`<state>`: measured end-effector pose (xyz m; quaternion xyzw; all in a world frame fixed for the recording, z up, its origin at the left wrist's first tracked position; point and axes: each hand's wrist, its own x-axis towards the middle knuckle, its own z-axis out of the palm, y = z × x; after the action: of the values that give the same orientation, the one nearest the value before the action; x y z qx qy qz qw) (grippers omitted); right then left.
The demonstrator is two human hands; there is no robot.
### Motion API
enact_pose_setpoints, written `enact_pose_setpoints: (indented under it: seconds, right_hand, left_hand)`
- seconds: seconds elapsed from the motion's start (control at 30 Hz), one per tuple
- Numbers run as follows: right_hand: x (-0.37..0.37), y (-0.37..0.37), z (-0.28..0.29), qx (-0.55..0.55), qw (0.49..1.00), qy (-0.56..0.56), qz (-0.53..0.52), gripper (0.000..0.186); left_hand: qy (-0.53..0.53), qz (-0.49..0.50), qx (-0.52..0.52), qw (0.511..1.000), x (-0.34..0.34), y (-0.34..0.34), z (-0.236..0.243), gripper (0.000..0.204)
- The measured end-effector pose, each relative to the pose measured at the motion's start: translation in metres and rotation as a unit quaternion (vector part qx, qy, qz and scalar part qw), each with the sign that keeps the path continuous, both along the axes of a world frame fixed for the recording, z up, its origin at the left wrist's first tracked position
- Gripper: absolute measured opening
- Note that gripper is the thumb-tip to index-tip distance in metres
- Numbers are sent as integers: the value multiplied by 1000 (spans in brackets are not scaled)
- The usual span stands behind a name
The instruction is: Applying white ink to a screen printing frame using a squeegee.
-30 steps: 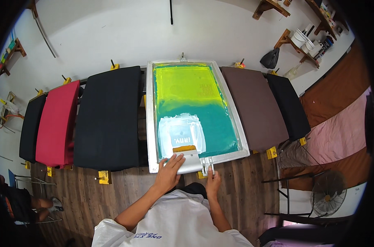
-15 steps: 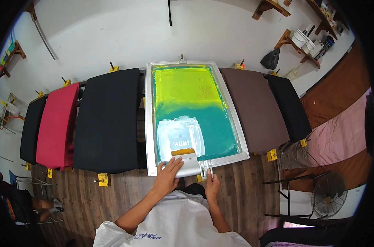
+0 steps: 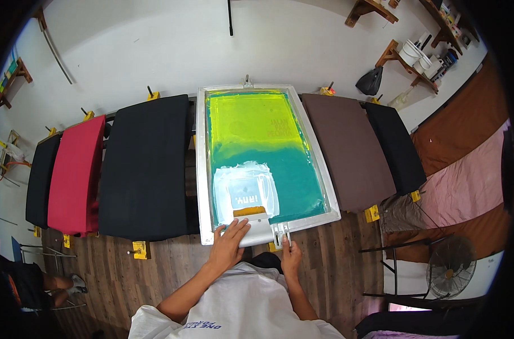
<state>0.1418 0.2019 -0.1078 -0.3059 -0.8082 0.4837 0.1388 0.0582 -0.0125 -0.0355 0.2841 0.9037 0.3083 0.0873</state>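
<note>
Silver metal borders the printing screen, lying at twelve o'clock from you between a black board towards ten and a brown board towards two. The step in hand looks like handling at the screen's near edge: your left hand is on the metal scraper, just past six o'clock on the frame, while your right hand is at the clamp, just short of six. The scraper's amber blade sits against the white ink. The next move seems to call for keeping the scraper steady while the right hand works around the clamp. Your left forearm angles up towards one o'clock, palm down, fingers lying close together over the metal; your right points towards twelve, its fingers narrow against the clamp's near end. You cannot tell from here whether either grip closes underneath.
</note>
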Motion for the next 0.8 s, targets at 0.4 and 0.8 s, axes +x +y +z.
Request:
enact_pose_setpoints:
  seconds: [0.4, 0.8]
  right_hand:
    - [1, 11, -1, -119, 990, -71, 38, 51]
    - [-69, 1, 153, 244, 928, 24, 282, 35]
  left_hand:
    - [17, -26, -49, 998, -6, 6, -10, 72]
    - [68, 24, 0, 997, -52, 17, 8, 53]
